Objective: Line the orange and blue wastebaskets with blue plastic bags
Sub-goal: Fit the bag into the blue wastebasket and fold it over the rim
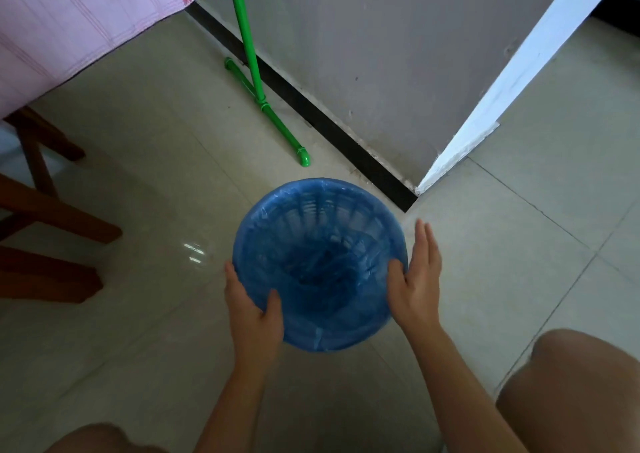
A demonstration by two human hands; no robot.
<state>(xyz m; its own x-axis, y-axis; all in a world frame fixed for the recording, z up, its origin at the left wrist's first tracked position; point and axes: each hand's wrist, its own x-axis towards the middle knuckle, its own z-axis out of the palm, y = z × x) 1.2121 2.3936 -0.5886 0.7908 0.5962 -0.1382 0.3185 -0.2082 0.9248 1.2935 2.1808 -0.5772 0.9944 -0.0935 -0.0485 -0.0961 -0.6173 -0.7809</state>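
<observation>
Left hand (251,309) grips the near-left rim of the blue wastebasket (320,335): thumb hooked over the rim onto the liner, fingers wrapped down the outside wall. Right hand (417,279) is open and flat, fingers straight and together pointing away from the person, palm against the right side of the rim; thumb rests at the rim edge. It isn't clamping anything.

Wastebasket stands upright on the tiled floor (156,348), just in front of the person's knees, near the wall corner (414,189). Blue plastic bag (322,262) is inside it, translucent, with the basket's slatted wall showing through. Bag edge is folded over the rim all the way round and lies fairly smooth, some wrinkles at the bottom of the basket.

Green pipe stand (273,113) sits against the black skirting behind the basket, apart from it. Wooden furniture legs (59,217) at left, under a pink cloth (69,20). White door edge (512,72) upper right.

Orange wastebasket isn't in shot.
</observation>
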